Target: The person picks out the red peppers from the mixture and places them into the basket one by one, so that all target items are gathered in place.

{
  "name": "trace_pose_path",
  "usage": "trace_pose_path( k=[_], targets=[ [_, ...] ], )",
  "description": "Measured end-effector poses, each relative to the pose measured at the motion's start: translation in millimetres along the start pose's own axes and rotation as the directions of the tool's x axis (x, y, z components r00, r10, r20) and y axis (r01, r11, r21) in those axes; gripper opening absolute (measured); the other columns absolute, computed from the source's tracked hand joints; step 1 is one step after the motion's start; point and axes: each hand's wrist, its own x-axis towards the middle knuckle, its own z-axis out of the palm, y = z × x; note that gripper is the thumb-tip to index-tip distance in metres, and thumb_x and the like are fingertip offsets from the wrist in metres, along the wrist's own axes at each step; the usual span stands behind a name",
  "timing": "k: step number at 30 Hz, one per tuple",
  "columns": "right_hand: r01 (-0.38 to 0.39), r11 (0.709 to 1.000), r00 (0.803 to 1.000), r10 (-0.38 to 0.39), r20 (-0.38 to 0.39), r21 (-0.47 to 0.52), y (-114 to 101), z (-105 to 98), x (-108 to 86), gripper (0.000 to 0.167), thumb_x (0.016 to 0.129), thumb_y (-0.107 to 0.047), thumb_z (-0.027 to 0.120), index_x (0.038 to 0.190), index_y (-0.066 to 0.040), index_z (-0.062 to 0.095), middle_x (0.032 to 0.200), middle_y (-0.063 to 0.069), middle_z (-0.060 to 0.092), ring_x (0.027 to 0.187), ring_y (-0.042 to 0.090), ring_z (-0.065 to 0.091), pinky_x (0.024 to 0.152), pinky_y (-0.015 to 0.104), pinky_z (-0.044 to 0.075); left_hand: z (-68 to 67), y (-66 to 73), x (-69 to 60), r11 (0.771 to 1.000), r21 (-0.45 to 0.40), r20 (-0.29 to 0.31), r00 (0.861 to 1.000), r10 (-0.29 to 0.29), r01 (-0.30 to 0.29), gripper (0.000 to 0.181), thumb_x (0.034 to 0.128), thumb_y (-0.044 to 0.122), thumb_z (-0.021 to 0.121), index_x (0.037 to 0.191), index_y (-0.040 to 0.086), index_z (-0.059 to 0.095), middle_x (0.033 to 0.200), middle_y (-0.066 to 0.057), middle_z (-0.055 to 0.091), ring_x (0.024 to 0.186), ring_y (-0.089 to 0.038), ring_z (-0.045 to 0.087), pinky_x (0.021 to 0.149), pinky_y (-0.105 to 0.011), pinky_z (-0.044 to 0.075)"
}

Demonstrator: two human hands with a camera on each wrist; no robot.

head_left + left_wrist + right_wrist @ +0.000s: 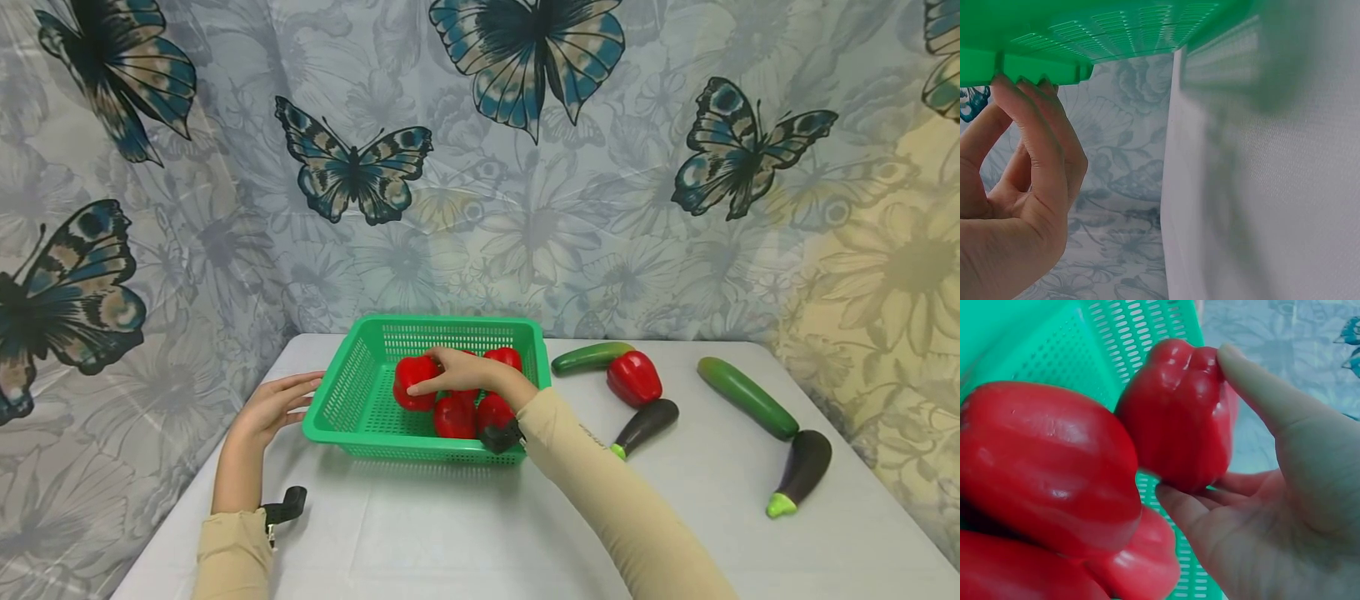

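My right hand (467, 371) reaches into the green plastic basket (341, 436) and grips a red bell pepper (414, 383) between thumb and fingers. In the right wrist view the thumb lies on one side of that pepper (1179, 419) and the fingers curl under the other. Several more red bell peppers (454, 417) sit in the basket's right half, partly hidden by the right hand and wrist. At the basket's left rim is my left hand (273, 408); its fairly straight fingertips touch the rim, as the left wrist view (1035, 169) shows.
Right of the basket lie a green cucumber-like vegetable (588, 358), another red bell pepper (634, 379) and a small eggplant (647, 425). Farther right are a second long green vegetable (746, 396) and another eggplant (806, 467). A butterfly-patterned cloth (480, 250) hangs behind the white table (420, 533).
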Motion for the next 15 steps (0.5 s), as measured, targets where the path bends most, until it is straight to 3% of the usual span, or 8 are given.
trace_pose_path(
  k=[9,15],
  targets=[
    [-0.001,1.000,0.999,0.001,0.038,0.006,-4.6,2.9,3.3,0.079,0.085,-0.049,0.072,0.145,-0.010,0.038,0.127,0.001,0.055,0.111,0.018,0.054,0.090,0.034,0.050,0.7,0.1,0.1,1.000,0.011,0.003,1.000,0.005,-0.005,0.057,0.0851,0.048,0.073,0.134,0.022,0.061,0.123,0.013,0.065,0.102,-0.010,0.066,0.081,-0.032,0.055],
    [0.017,0.997,0.999,-0.014,0.045,-0.077,-10.8,5.9,6.5,0.077,0.085,-0.044,0.073,0.142,-0.005,0.039,0.120,0.004,0.058,0.101,0.021,0.059,0.084,0.032,0.051,0.9,1.5,-1.0,1.000,0.011,-0.002,1.000,0.010,-0.010,0.056,0.0855,0.048,0.072,0.134,0.022,0.061,0.123,0.013,0.064,0.102,-0.010,0.066,0.081,-0.032,0.055]
  ],
)
